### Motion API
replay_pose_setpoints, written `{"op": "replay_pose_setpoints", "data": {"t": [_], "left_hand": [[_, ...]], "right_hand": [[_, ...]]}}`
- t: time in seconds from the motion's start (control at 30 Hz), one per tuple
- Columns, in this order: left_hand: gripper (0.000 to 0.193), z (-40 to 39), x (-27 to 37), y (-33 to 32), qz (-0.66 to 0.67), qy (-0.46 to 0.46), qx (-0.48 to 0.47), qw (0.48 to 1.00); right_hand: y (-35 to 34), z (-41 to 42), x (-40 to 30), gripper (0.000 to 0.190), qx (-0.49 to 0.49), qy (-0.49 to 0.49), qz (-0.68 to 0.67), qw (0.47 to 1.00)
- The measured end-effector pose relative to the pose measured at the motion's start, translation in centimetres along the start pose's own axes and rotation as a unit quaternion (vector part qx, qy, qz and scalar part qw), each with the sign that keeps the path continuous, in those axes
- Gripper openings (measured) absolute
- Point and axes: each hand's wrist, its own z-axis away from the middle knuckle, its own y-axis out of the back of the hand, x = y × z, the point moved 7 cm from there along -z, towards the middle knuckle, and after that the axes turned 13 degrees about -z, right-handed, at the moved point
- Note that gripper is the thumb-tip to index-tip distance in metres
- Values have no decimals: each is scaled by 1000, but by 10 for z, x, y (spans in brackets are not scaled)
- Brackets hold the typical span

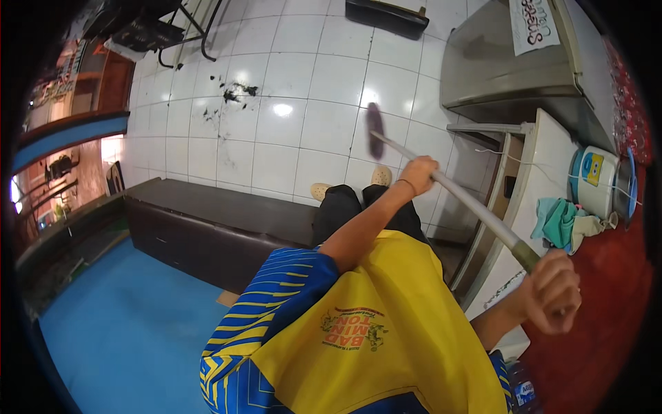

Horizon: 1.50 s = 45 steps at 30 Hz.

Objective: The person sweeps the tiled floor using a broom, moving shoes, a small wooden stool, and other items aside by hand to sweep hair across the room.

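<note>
A long-handled broom [473,207] slants across the view, its blurred purple head [375,130] at the white tiled floor in front of my feet. My left hand [420,175] is closed around the lower part of the pale metal handle. Higher up, my right hand [553,292] grips the handle's end by its olive-green section. Dark clumps of loose debris [239,94] lie scattered on the tiles, to the left of the broom head and apart from it.
A dark padded bench [217,217] stands at the left, beside a blue surface [134,321]. Upper left is a metal-framed chair [194,31]. A black box-like object [387,18] lies at the top. Along the right are a grey cabinet [496,67], an open drawer unit [509,171] and cloths [561,222].
</note>
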Motion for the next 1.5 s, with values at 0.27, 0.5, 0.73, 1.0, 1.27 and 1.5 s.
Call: {"op": "replay_pose_setpoints", "data": {"t": [0.27,0.5,0.73,1.0,1.27,1.5], "left_hand": [[25,35,-170,113,-190,211,133,950],[46,50,-232,189,-194,265,126,936],[24,-18,-167,195,-284,123,121,943],[22,-103,-14,215,43,-115,-36,992],[9,-164,-90,197,95,-53,24,994],[10,-147,-232,251,-42,78,50,995]], "right_hand": [[-41,20,156,25,32,-55,-126,990],[-77,23,243,26,62,-204,-105,971],[-14,-15,234,35,299,-174,-219,912],[-146,-152,51,23,80,-30,-126,988],[-218,-175,175,26,-87,-60,64,992],[-147,-174,286,32,102,-130,-150,975]]}}
